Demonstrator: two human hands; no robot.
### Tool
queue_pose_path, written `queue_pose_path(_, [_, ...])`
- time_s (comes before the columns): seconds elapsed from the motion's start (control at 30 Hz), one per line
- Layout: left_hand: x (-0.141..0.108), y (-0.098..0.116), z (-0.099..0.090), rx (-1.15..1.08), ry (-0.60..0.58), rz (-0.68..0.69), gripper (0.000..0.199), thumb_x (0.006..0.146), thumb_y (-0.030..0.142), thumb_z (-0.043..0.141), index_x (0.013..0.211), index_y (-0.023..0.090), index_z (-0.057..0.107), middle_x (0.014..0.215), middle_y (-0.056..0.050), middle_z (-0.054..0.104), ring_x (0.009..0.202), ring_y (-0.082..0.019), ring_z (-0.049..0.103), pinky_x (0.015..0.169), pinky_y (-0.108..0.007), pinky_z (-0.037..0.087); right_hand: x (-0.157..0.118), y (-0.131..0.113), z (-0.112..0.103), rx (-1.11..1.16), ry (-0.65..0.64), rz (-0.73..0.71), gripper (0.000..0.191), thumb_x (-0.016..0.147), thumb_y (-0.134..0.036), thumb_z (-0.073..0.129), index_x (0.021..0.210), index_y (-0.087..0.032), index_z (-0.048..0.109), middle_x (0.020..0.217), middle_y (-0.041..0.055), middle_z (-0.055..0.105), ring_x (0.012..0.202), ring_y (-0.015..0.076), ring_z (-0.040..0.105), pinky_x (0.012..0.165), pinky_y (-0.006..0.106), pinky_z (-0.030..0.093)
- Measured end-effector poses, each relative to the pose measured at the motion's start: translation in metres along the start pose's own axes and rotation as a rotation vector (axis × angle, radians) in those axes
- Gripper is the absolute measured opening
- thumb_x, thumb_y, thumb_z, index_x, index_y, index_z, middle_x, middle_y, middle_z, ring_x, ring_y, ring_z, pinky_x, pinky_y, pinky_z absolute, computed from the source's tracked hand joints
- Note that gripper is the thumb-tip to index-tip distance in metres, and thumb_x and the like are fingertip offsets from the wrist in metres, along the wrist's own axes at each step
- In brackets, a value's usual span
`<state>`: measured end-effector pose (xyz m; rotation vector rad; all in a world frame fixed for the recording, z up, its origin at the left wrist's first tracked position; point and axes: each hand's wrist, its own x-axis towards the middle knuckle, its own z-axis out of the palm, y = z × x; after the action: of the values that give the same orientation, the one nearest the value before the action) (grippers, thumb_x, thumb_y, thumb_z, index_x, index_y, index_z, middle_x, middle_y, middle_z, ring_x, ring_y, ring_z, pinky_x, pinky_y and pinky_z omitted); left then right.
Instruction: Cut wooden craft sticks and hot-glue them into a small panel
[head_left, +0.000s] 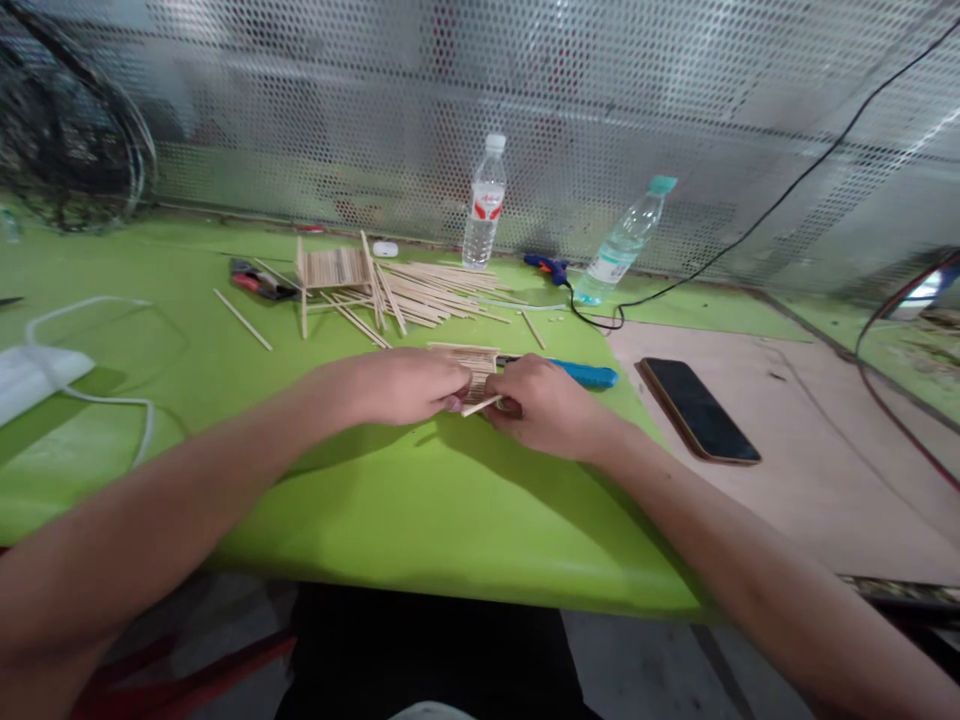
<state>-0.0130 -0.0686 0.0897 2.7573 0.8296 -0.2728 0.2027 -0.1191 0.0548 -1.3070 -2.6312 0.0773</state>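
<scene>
A small panel of wooden sticks (474, 358) laid side by side rests on the green table in front of me. My left hand (416, 385) is closed at the panel's left and near edge, its fingertips partly hidden. From the other side, my right hand (541, 405) pinches a short wooden stick (481, 405) whose pale end points toward the left fingers, at the near edge of the panel. Just behind the right hand lies a blue-handled cutter (585, 374), partly covered by that hand.
Behind are loose wooden sticks (427, 290), a small stick chair (335, 268), pliers (259, 280) and a glue gun (547, 268). One bottle (480, 225) stands upright; another bottle (619, 250) leans. A phone (697, 410) lies right, a white cable (97, 398) left.
</scene>
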Motion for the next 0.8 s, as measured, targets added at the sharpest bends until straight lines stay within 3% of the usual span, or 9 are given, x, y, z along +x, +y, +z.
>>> queue_pose_path(0.13, [0.004, 0.0, 0.009, 0.109, 0.04, -0.012, 0.014, 0.098, 0.013, 0.051, 0.099, 0.017, 0.064, 0.092, -0.005, 0.067, 0.07, -0.015, 0.057, 0.06, -0.029, 0.035, 0.001, 0.005, 0.004, -0.014, 0.034, 0.023, 0.014, 0.091, -0.019, 0.061, 0.077, -0.019, 0.064, 0.073, 0.0034, 0.065, 0.069, 0.017, 0.053, 0.072, 0.03, 0.032])
queue_pose_path(0.27, [0.012, -0.01, 0.021, 0.182, 0.162, 0.06, 0.023, 0.092, 0.005, 0.051, 0.109, 0.015, 0.064, 0.104, -0.008, 0.069, 0.078, -0.017, 0.061, 0.065, -0.03, 0.04, 0.003, 0.008, 0.004, -0.067, 0.051, 0.101, 0.015, 0.09, -0.02, 0.063, 0.075, -0.019, 0.063, 0.069, 0.003, 0.063, 0.066, 0.0169, 0.051, 0.071, 0.03, 0.031])
queue_pose_path(0.37, [0.018, -0.018, 0.025, 0.137, 0.223, 0.075, 0.021, 0.097, 0.01, 0.049, 0.11, 0.014, 0.065, 0.105, -0.01, 0.069, 0.079, -0.018, 0.063, 0.063, -0.03, 0.04, 0.002, 0.011, 0.004, -0.075, 0.042, 0.147, 0.014, 0.09, -0.021, 0.064, 0.076, -0.019, 0.064, 0.069, 0.0025, 0.063, 0.065, 0.0167, 0.051, 0.068, 0.029, 0.03])
queue_pose_path(0.47, [0.021, -0.022, 0.027, 0.044, 0.234, 0.05, 0.018, 0.101, 0.017, 0.049, 0.105, 0.015, 0.066, 0.101, -0.009, 0.069, 0.076, -0.017, 0.063, 0.063, -0.03, 0.041, 0.002, 0.013, 0.006, -0.056, 0.035, 0.146, 0.013, 0.092, -0.022, 0.063, 0.08, -0.018, 0.067, 0.071, 0.0029, 0.065, 0.067, 0.017, 0.054, 0.07, 0.029, 0.031])
queue_pose_path(0.8, [0.023, -0.016, 0.026, 0.062, 0.247, 0.015, 0.024, 0.097, 0.01, 0.047, 0.111, 0.011, 0.066, 0.104, -0.013, 0.07, 0.078, -0.018, 0.065, 0.063, -0.029, 0.044, 0.001, 0.016, 0.01, -0.062, 0.08, 0.17, 0.012, 0.094, -0.021, 0.063, 0.085, -0.017, 0.068, 0.078, 0.0036, 0.067, 0.072, 0.0168, 0.056, 0.074, 0.029, 0.034])
